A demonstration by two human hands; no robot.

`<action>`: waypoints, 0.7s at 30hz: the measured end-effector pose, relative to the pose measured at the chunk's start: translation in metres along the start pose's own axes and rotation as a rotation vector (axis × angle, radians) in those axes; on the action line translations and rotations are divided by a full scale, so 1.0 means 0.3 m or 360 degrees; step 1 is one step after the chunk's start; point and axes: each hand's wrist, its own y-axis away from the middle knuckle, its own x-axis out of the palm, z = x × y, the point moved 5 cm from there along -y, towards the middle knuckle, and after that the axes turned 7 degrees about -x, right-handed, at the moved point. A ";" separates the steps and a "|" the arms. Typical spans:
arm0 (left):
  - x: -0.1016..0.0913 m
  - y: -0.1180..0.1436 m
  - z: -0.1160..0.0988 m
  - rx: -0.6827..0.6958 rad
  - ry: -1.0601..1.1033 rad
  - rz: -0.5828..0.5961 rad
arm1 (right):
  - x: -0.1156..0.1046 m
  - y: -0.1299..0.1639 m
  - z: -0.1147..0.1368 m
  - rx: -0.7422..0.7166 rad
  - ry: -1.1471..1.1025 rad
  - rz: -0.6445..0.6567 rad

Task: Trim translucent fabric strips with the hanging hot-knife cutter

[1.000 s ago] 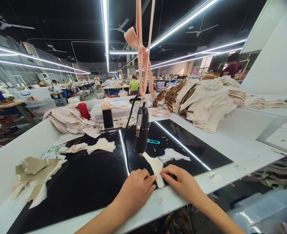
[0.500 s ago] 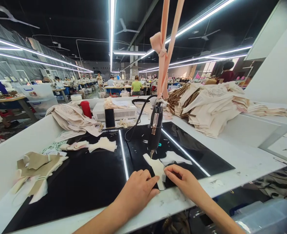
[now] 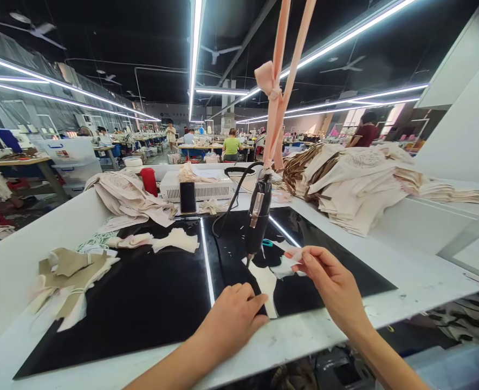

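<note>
On the black glossy board (image 3: 150, 303), a cream cut fabric piece (image 3: 266, 283) with curved edges lies under the tip of a hanging black handheld tool (image 3: 259, 216). My left hand (image 3: 233, 319) rests at its left edge with curled fingers, thumb and forefinger pressed on the piece. To the right, raised a little above the board, my right hand (image 3: 331, 279) pinches a thin white fabric piece (image 3: 291, 252) between thumb and fingers. Below it lies another white fabric piece (image 3: 282, 269), partly covered. A teal item (image 3: 267, 242) sits just behind the tool.
Tied fabric bundles (image 3: 75, 271) and a cream piece (image 3: 178, 240) lie left. Behind stand a phone (image 3: 188, 197), a white vented box (image 3: 207, 188) and a red cylinder (image 3: 148, 181). A tall fabric stack (image 3: 357, 184) is at right. The tool hangs from pink straps (image 3: 278, 108).
My right hand has moved up and right, away from the cream piece, and now holds a thin white piece. My left hand stays on the cream piece. The view has shifted slightly.
</note>
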 end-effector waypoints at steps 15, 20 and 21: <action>-0.053 0.046 0.159 -0.0775 0.2385 0.0180 | 0.190 0.204 0.126 -0.0276 -0.0142 0.0654; -0.119 0.110 0.159 -0.0765 0.2442 0.0414 | 0.266 0.219 0.122 -0.0147 -0.0203 0.0758; -0.134 0.120 0.157 -0.0734 0.2368 0.0427 | 0.282 0.222 0.122 -0.0132 -0.0207 0.0791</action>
